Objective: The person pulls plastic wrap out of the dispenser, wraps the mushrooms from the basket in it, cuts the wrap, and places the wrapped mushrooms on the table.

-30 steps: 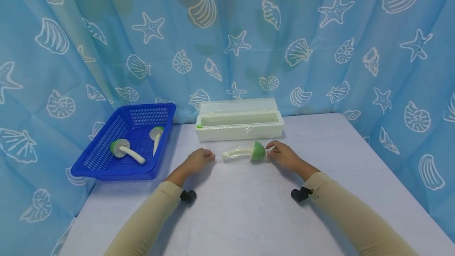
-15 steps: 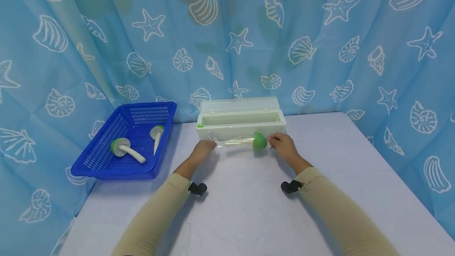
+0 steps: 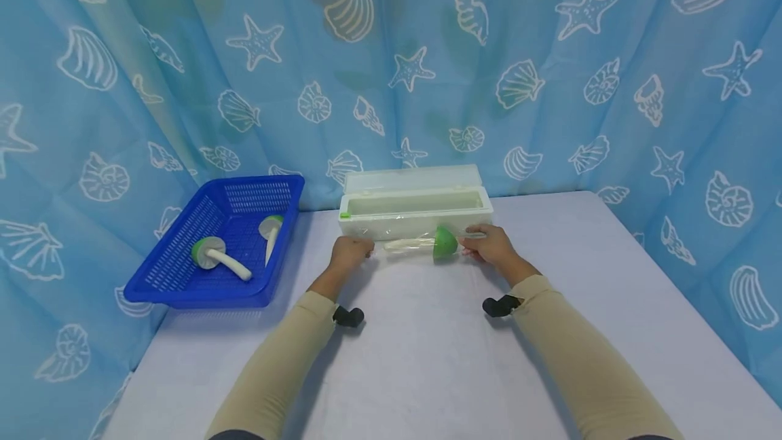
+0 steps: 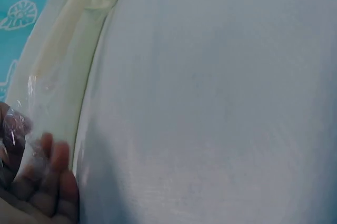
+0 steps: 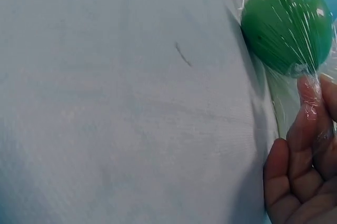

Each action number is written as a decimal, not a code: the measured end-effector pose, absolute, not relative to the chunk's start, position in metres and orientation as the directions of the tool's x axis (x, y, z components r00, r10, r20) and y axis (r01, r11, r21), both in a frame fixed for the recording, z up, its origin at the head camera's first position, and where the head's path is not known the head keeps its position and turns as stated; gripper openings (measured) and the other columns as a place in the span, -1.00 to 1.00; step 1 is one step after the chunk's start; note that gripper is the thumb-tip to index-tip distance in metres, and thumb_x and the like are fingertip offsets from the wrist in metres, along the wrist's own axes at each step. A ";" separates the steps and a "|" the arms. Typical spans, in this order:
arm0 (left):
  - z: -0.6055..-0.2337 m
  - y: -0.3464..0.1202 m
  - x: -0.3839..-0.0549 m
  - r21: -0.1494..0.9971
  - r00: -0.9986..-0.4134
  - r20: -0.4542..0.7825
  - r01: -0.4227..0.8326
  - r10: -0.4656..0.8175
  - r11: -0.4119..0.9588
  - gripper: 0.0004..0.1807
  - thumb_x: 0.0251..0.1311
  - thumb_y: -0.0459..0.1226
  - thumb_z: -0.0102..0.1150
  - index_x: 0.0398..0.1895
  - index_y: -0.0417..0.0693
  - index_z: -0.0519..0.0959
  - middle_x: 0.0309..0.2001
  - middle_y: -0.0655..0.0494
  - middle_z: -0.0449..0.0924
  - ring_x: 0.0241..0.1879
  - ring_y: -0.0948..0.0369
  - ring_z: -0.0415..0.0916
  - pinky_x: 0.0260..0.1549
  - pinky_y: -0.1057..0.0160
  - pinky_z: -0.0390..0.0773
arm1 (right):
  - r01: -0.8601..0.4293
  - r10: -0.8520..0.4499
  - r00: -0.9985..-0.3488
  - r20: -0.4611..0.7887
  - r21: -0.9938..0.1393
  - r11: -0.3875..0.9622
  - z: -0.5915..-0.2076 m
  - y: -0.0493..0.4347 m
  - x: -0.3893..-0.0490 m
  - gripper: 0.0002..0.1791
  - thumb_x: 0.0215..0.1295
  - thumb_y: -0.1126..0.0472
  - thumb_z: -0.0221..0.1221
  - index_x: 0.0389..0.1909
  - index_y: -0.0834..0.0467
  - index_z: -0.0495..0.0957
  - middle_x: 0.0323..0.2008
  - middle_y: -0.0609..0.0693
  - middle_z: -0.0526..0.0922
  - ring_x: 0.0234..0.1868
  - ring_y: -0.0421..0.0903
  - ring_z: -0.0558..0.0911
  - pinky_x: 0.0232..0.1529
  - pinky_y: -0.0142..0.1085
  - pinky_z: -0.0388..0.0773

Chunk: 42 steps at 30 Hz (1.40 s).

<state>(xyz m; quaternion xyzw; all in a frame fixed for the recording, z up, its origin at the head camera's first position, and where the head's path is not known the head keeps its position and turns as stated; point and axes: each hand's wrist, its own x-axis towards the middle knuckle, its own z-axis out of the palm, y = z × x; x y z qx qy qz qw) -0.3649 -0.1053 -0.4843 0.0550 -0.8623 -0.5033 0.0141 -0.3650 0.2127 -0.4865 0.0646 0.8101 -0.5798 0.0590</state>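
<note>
In the head view, a green-capped mushroom (image 3: 421, 244) in clear film (image 3: 404, 237) is held between the left hand (image 3: 353, 250) and the right hand (image 3: 491, 244), just in front of a white box (image 3: 415, 227) whose lid (image 3: 413, 183) is raised. The cap is turned toward the right hand, the stem toward the left. On the counter (image 3: 427, 365), a blue basket (image 3: 218, 304) is seen at the left, in which two more mushrooms (image 3: 227, 263) are contained.

In the left wrist view, crumpled film is shown pinched by the left hand's thumb and fingers; only part of the cap is caught at the top edge.

In the right wrist view, the cap's rounded top is shown under creased film, whose gathered end is pinched by the right hand; the stem is mostly hidden.
</note>
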 end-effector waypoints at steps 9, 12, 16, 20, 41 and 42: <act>-0.490 -0.106 -0.363 0.964 -0.984 -0.125 -0.151 -0.130 0.220 -0.82 0.07 -0.37 0.29 -0.54 -0.23 0.49 -0.50 -0.01 0.59 -0.50 0.21 0.56 -0.47 0.31 0.58 | 0.165 0.069 -0.986 -0.150 -0.908 0.385 -0.487 0.215 -0.361 -0.68 0.36 0.11 0.21 -0.11 0.32 0.60 -0.32 0.02 0.64 -0.36 -0.15 0.55 -0.36 -0.35 0.49; -0.489 -0.105 -0.364 0.971 -0.979 -0.156 -0.177 -0.135 0.161 -0.76 0.10 -0.41 0.34 -0.30 -0.25 0.43 -0.36 -0.06 0.57 -0.46 0.19 0.58 -0.42 0.29 0.61 | 0.148 0.087 -0.989 -0.120 -0.858 0.491 -0.485 0.216 -0.361 -0.65 0.33 0.01 0.22 -0.21 0.27 0.63 -0.28 0.04 0.59 -0.28 -0.05 0.46 -0.29 -0.26 0.41; -0.488 -0.106 -0.368 0.970 -0.976 -0.179 -0.196 -0.125 0.141 -0.69 0.13 -0.41 0.34 -0.09 -0.29 0.49 -0.24 -0.06 0.57 -0.43 0.22 0.57 -0.39 0.31 0.61 | 0.119 0.076 -0.993 -0.092 -0.820 0.560 -0.482 0.217 -0.362 -0.62 0.33 -0.02 0.22 -0.34 0.27 0.58 -0.29 0.05 0.56 -0.25 0.00 0.41 -0.25 -0.21 0.34; -0.487 -0.107 -0.371 0.963 -0.974 -0.192 -0.211 -0.120 0.167 -0.83 0.17 -0.37 0.33 -0.22 -0.29 0.61 -0.31 0.00 0.60 -0.44 0.26 0.54 -0.42 0.35 0.59 | 0.085 0.025 -0.996 -0.086 -0.823 0.562 -0.482 0.219 -0.366 -0.66 0.39 0.04 0.17 -0.35 0.27 0.59 -0.31 0.05 0.61 -0.28 -0.03 0.47 -0.27 -0.23 0.40; -0.492 -0.108 -0.374 0.946 -0.966 -0.227 -0.248 -0.124 0.207 -0.90 0.14 -0.38 0.34 -0.37 -0.22 0.59 -0.43 0.03 0.62 -0.52 0.26 0.54 -0.53 0.33 0.56 | 0.003 0.007 -1.000 0.001 -0.845 0.534 -0.491 0.212 -0.368 -0.74 0.41 0.13 0.14 -0.25 0.28 0.61 -0.19 0.12 0.67 -0.26 -0.05 0.56 -0.30 -0.28 0.47; -0.491 -0.109 -0.374 0.948 -0.964 -0.239 -0.258 -0.117 0.187 -0.90 0.15 -0.37 0.34 -0.35 -0.21 0.59 -0.42 0.04 0.62 -0.50 0.25 0.54 -0.51 0.33 0.57 | 0.013 -0.002 -1.000 -0.017 -0.863 0.505 -0.491 0.213 -0.367 -0.74 0.42 0.13 0.14 -0.22 0.29 0.60 -0.18 0.12 0.67 -0.24 -0.06 0.55 -0.28 -0.29 0.47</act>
